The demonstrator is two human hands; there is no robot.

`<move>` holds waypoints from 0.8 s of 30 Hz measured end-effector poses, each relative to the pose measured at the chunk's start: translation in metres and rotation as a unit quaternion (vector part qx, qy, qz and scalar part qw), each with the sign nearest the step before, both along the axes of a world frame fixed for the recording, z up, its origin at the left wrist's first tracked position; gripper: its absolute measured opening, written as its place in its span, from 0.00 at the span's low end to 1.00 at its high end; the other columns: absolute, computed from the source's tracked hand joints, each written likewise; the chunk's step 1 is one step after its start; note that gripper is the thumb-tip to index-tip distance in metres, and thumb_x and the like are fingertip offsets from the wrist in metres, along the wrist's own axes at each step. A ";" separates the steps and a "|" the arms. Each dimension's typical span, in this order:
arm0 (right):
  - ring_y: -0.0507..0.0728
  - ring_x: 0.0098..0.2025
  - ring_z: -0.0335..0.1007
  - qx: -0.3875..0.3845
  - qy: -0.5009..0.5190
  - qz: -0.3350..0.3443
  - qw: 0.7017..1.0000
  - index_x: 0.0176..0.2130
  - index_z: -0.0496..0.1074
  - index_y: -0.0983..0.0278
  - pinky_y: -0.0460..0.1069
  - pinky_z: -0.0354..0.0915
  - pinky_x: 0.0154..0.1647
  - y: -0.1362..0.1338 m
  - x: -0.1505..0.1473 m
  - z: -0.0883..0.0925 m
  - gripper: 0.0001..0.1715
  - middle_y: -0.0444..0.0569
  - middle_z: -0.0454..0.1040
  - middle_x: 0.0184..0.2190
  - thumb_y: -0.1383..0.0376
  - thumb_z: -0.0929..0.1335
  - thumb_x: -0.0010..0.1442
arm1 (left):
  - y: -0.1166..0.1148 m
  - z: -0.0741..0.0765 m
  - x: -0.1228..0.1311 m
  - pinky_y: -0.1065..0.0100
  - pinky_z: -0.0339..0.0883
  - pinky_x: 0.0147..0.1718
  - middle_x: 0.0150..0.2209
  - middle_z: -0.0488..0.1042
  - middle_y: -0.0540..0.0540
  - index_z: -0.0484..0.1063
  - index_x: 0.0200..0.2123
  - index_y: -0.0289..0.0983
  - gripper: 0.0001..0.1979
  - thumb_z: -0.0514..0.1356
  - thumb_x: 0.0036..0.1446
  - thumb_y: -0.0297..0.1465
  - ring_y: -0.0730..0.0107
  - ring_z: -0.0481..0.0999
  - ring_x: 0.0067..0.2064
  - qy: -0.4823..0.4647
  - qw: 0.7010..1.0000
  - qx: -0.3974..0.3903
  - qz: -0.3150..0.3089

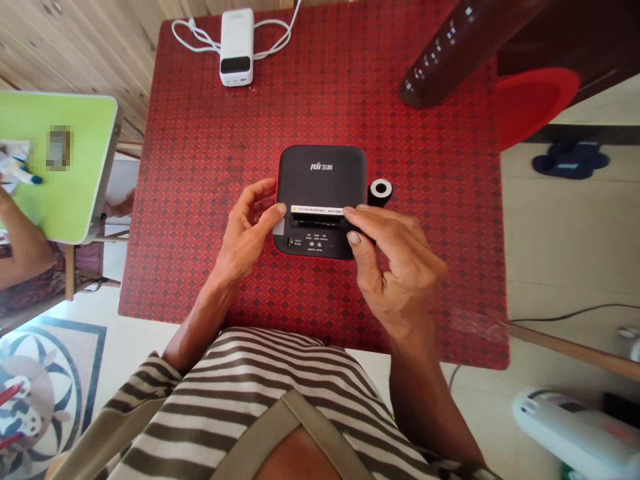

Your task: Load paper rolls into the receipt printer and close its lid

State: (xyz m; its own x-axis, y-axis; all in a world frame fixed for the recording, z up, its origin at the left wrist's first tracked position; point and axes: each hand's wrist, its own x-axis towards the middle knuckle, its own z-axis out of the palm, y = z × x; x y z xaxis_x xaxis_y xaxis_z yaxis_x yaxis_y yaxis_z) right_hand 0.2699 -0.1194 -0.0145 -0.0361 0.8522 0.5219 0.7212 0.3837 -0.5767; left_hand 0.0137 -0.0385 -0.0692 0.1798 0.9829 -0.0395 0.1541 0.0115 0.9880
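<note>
A black label printer [320, 177] with a red lower edge lies on the red patterned table in front of me. A white warning strip [315, 211] runs above its paper slot, and small buttons sit below. My left hand [250, 223] grips the printer's left side, thumb on the top face and fingers along the edge. Over the right part of the printer is my right hand [397, 257]; its index fingertip touches the strip's right end, and the thumb tip is slightly apart below it. Beside the printer's right side stands a small black roll [381, 190] with a white ring on top.
A white power bank [237, 50] with a white cable lies at the table's back left. A dark, shiny cylindrical object [440, 63] leans in at the back right. At left, another person's arm [23, 233] is beside a green table [87, 147].
</note>
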 end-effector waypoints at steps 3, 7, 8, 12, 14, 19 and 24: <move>0.73 0.65 0.96 0.039 0.024 -0.051 0.998 0.72 0.87 0.49 0.73 0.87 0.69 -0.011 -0.003 -0.006 0.25 0.56 0.96 0.64 0.70 0.71 0.87 | -0.010 0.001 -0.003 0.43 0.87 0.76 0.76 0.89 0.39 0.79 0.77 0.52 0.31 0.71 0.83 0.59 0.45 0.90 0.77 -0.036 0.999 -0.001 -0.007; 0.70 0.61 0.96 0.054 0.056 -0.112 0.991 0.73 0.87 0.51 0.68 0.91 0.63 -0.025 -0.006 -0.027 0.22 0.55 0.95 0.62 0.64 0.74 0.87 | -0.015 -0.003 -0.009 0.43 0.87 0.75 0.80 0.87 0.41 0.79 0.80 0.54 0.35 0.76 0.79 0.57 0.41 0.86 0.81 -0.082 0.996 0.016 -0.041; 0.69 0.60 0.96 0.050 0.062 -0.116 0.990 0.73 0.87 0.52 0.66 0.92 0.61 -0.028 -0.007 -0.033 0.22 0.55 0.95 0.62 0.63 0.75 0.87 | -0.015 -0.005 -0.011 0.43 0.88 0.74 0.80 0.87 0.41 0.79 0.80 0.54 0.36 0.78 0.78 0.57 0.39 0.86 0.81 -0.091 0.995 0.020 -0.045; 0.67 0.58 0.97 0.021 0.108 -0.130 0.985 0.77 0.83 0.55 0.60 0.93 0.52 -0.037 -0.014 -0.053 0.25 0.58 0.94 0.62 0.57 0.75 0.88 | -0.013 -0.012 -0.011 0.43 0.88 0.72 0.78 0.88 0.41 0.81 0.80 0.54 0.36 0.79 0.77 0.56 0.38 0.87 0.79 -0.107 0.993 0.038 -0.039; 0.68 0.60 0.98 0.009 0.121 -0.134 0.983 0.80 0.80 0.55 0.60 0.94 0.52 -0.039 -0.017 -0.057 0.28 0.60 0.94 0.64 0.55 0.74 0.89 | -0.013 -0.013 -0.011 0.43 0.88 0.71 0.77 0.89 0.42 0.81 0.80 0.54 0.35 0.79 0.77 0.55 0.38 0.87 0.79 -0.111 0.992 0.045 -0.038; 0.68 0.56 0.97 -0.009 0.084 -0.144 0.986 0.80 0.79 0.55 0.61 0.93 0.53 -0.042 -0.018 -0.057 0.28 0.61 0.94 0.64 0.52 0.72 0.90 | -0.015 -0.009 -0.011 0.44 0.89 0.70 0.76 0.88 0.41 0.80 0.80 0.53 0.36 0.79 0.77 0.56 0.38 0.88 0.77 -0.108 0.992 0.042 -0.049; 0.69 0.51 0.96 -0.034 0.058 -0.170 0.983 0.79 0.80 0.57 0.64 0.92 0.52 -0.045 -0.017 -0.056 0.29 0.63 0.93 0.63 0.49 0.69 0.91 | -0.017 -0.002 -0.010 0.42 0.87 0.74 0.76 0.88 0.40 0.79 0.80 0.52 0.36 0.79 0.78 0.54 0.40 0.88 0.77 -0.105 0.993 0.025 -0.051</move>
